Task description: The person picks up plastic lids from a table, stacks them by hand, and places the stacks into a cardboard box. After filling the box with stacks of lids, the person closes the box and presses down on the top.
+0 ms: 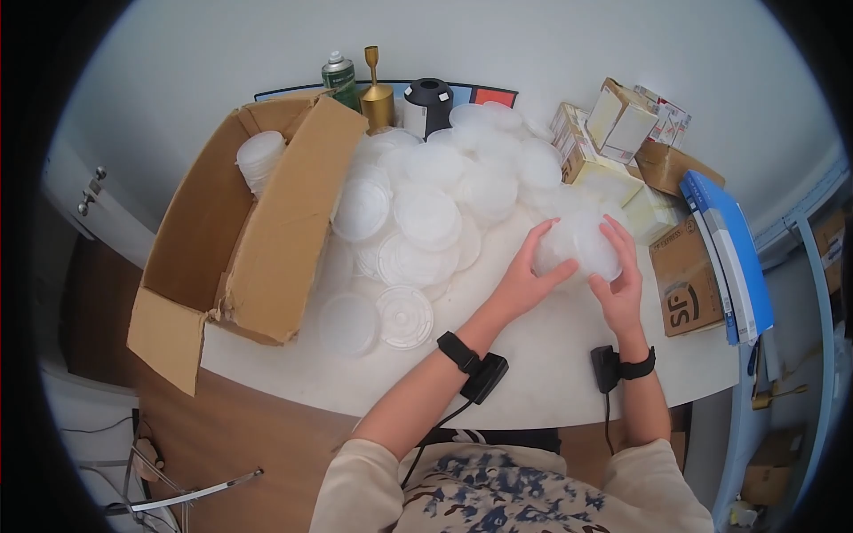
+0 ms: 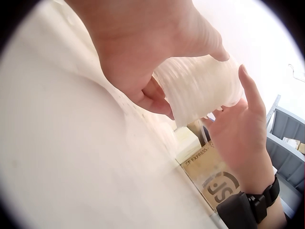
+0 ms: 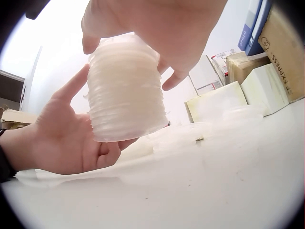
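A stack of translucent plastic lids (image 3: pixel 126 90) is held between my two hands, above the right part of the white table. My left hand (image 1: pixel 526 282) grips its lower part from the left, thumb on the near side and fingers curled behind. From the right, my right hand (image 1: pixel 622 271) holds the upper part, its fingers and thumb spread round the rims. The right wrist view shows the stack nearly upright and raised over the tabletop. Many loose lids (image 1: pixel 426 218) lie heaped to the left of my hands.
A long open cardboard box (image 1: pixel 187 213) with a stack of lids (image 1: pixel 260 160) inside stands at the left. Behind the heap are a spray can (image 1: pixel 338 75), a gold candlestick (image 1: pixel 378 102) and a black container (image 1: pixel 428 107). Cartons (image 1: pixel 684 275) and blue binders (image 1: pixel 733 249) line the right side.
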